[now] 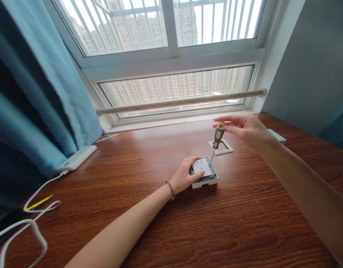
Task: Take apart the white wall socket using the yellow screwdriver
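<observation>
A white wall socket [202, 167] with a grey frame sits in a white box on the wooden table. My left hand [186, 173] grips it from the left, thumb across the near side and fingers over the far side. My right hand [244, 128] holds a screwdriver [218, 136] by the top of its grey and yellow handle. The screwdriver leans slightly, its shaft running down to the right side of the socket. Whether its tip sits in a screw is too small to tell. Just behind the socket lies a white square cover frame [225, 152].
A small brass-coloured screw [141, 158] lies on the table [126, 208] left of the socket. At the left are a white power strip [78, 158], its white cable [37, 227] and a yellow strip [40, 203]. A white flat piece [277, 135] lies beyond my right forearm. Window and curtain stand behind.
</observation>
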`<state>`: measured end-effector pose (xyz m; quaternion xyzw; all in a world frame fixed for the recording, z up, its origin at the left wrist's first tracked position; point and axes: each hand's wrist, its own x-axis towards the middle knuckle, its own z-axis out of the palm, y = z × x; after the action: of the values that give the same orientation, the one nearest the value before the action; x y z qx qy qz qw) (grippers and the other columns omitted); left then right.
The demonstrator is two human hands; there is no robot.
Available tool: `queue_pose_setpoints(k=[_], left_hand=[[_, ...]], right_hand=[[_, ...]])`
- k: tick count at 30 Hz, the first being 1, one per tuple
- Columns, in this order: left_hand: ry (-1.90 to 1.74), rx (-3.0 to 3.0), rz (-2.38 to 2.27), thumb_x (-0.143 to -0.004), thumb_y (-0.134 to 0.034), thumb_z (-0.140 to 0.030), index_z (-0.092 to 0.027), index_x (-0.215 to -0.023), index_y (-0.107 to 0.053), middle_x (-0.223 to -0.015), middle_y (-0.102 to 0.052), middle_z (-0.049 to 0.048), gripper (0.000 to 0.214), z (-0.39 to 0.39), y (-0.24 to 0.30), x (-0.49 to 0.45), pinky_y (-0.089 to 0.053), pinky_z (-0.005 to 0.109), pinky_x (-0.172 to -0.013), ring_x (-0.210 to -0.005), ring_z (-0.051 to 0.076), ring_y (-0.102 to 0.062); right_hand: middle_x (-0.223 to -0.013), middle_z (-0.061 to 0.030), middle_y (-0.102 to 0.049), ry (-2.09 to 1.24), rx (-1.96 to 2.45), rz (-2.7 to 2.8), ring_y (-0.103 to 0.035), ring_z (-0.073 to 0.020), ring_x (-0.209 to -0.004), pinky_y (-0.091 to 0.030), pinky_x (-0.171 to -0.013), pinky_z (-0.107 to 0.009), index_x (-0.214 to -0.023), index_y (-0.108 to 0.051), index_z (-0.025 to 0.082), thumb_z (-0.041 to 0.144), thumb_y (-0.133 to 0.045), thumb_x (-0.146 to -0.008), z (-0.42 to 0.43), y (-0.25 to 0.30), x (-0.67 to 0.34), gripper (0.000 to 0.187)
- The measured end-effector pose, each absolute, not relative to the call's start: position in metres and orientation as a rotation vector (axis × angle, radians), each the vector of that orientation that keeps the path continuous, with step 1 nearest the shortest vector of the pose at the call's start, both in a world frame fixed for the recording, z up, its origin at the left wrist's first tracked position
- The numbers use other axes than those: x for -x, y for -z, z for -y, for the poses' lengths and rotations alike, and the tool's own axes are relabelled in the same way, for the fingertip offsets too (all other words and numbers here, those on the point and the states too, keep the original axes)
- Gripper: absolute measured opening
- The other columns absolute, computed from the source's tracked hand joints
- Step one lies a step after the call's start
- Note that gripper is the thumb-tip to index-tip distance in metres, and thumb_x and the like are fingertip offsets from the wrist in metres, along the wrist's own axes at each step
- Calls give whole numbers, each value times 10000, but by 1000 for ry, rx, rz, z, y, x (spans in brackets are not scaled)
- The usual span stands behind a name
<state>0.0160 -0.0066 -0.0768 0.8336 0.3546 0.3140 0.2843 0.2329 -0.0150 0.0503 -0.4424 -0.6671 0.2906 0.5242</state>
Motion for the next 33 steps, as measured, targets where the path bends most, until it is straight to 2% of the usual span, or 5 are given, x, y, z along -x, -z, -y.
queue_pose_setpoints(k=[6, 12, 20, 25, 33], left_hand=[[-846, -2222, -948, -755, -592, -373, -170, -1135, -487, -1106, -533, 95, 443, 7, 76, -16, -397, 344, -904, -1011, 218, -498], [-855, -2218, -945, -749, -598, -378, -175, -1131, -493, -1097, -539, 92, 445, 7, 76, -16, -399, 345, -899, -1004, 218, -501], [-851, -2216, -947, -754, -592, -381, -173, -1133, -489, -1100, -535, 93, 444, 8, 75, -16, -396, 350, -906, -1009, 217, -497], [-853, -2205, -945, -753, -592, -378, -176, -1135, -490, -1107, -533, 96, 443, 8, 75, -16, -393, 363, -912, -1014, 223, -495], [-854, -2206, -950, -749, -594, -382, -174, -1131, -499, -1112, -538, 96, 445, 8, 75, -17, -396, 356, -913, -1017, 223, -502]], right_hand=[[-715, -33, -678, -386, 1202, 1555, -635, -187, -641, -514, -574, -316, -837, -696, 194, 406, -694, -649, 15, -44, -227, 283], [-915, -61, -685, -578, 1108, 1651, -646, -186, -775, -526, -714, -341, -1044, -638, 201, 324, -654, -705, 14, -48, -235, 360], [-707, -29, -653, -213, 1240, 1639, -586, -148, -560, -461, -510, -282, -804, -678, 185, 429, -684, -658, 20, -47, -225, 285], [-708, -32, -655, 24, 1250, 1626, -602, -163, -593, -479, -600, -320, -759, -690, 204, 401, -693, -659, 21, -45, -225, 221], [-934, -38, -692, -763, 1038, 1678, -636, -223, -882, -519, -780, -377, -895, -692, 259, 276, -628, -719, 24, -57, -233, 188]])
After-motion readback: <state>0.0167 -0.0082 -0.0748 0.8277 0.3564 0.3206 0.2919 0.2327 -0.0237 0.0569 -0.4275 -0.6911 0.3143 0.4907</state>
